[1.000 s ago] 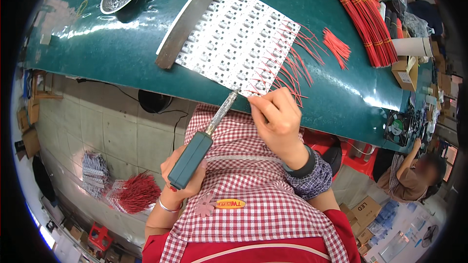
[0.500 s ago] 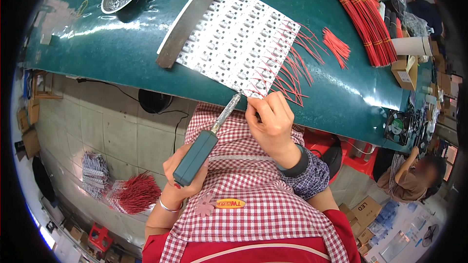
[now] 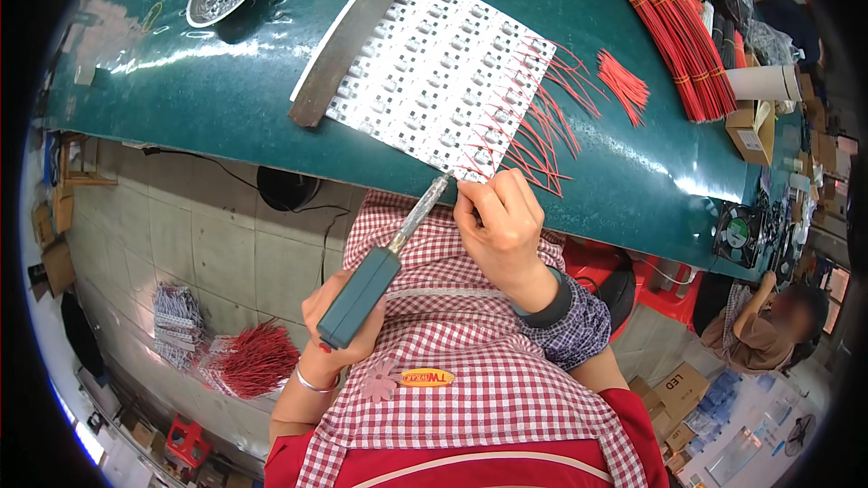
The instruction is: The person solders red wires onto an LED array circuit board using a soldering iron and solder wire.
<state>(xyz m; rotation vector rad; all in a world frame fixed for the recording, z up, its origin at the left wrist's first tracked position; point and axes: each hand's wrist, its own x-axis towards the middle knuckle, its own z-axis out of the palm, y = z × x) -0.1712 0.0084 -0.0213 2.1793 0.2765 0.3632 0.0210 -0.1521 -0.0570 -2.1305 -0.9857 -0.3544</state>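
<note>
My left hand (image 3: 327, 312) is closed around the green handle of a soldering iron (image 3: 362, 296). The iron's tip meets the near corner of a white sheet of small circuit boards (image 3: 398, 95). Beside that tip, my right hand (image 3: 506, 228) pinches at the sheet's near edge; what shows there is a thin red wire, mostly hidden by the fingertips. Several red wires (image 3: 548, 131) fan out from the sheet's right side over the green table (image 3: 226, 108). A dark flat bar (image 3: 348, 47) lies across the sheet's left edge.
A metal bowl (image 3: 193, 14) of shiny bits stands at the far left. On the right lie a small bunch of red wires (image 3: 622, 88), large tied red bundles (image 3: 674, 41) and a fan (image 3: 737, 233). More wired pieces (image 3: 249, 359) rest on the floor. Another person (image 3: 755, 330) sits at lower right.
The soldering iron has shifted very slightly, its handle a little down and left, its tip still at the sheet's corner. My right hand stays nearly in place.
</note>
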